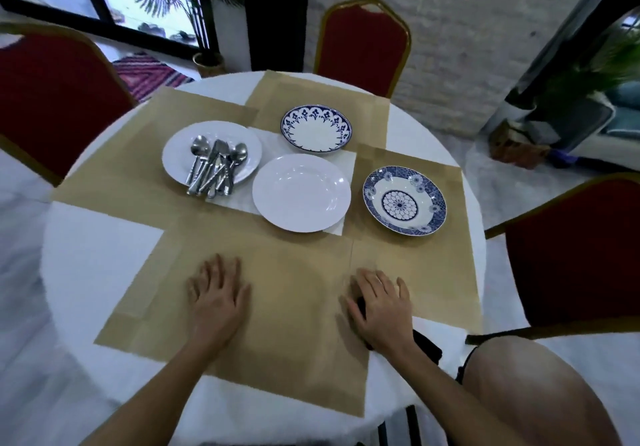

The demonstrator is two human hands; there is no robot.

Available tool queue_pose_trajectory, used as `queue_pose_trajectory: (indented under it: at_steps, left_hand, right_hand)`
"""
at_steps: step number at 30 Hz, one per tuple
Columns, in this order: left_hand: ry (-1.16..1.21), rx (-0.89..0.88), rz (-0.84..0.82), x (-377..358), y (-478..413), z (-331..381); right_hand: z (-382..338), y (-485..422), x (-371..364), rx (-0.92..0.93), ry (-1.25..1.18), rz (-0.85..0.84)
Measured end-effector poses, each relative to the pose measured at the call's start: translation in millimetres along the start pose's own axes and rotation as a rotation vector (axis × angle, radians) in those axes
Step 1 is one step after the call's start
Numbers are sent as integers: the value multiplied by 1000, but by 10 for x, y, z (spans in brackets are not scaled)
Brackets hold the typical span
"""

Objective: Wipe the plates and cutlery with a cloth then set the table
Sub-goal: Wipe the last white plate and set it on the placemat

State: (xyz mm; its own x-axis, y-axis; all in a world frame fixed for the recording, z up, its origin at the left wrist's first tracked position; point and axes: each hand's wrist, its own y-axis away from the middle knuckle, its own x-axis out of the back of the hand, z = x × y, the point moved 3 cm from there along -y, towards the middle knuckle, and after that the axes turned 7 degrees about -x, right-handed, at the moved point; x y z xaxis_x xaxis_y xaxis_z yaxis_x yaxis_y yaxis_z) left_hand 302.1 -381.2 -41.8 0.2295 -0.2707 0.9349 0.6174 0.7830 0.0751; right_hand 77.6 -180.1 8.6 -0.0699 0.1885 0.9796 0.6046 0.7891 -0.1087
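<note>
On the round table lie several tan placemats. A white plate at the left carries a pile of cutlery: spoons, forks and knives. A plain white plate sits in the middle, a blue-rimmed plate behind it, and a blue patterned plate to the right. My left hand rests flat on the near placemat, fingers spread, holding nothing. My right hand lies over a dark cloth, which shows under the palm and beside the wrist.
A white tablecloth covers the table. Red chairs stand at the left, far side and right. A white napkin lies under the middle plates. My bare knee is at the lower right.
</note>
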Motion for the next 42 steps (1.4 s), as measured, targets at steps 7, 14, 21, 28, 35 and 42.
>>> queue_pose_trajectory:
  at_steps: [7,14,21,28,35,42]
  left_hand:
    - [-54,-18,-164,-7,128,-55]
    - [-116,-46,-124,251,-117,116]
    - [-33,-222,-94,611,-1162,531]
    - [-93,-318,-135,500,-2016,617]
    - [-46,-293,-212,357,-2238,548]
    - [-20,-325,-202,322,-2245,564]
  right_hand:
    - [-331,-616,-64,-417,-773,-132]
    - [-451,-1215,-31,-400,-615,-93]
    - [-503,-1536,-128,-334,-314,-172]
    - [-597,-1854,-367,-461,-163,-240]
    - [-639,-1968,-466,-510,-37,-240]
    - [-681,-1964,-409,-519,18,-254]
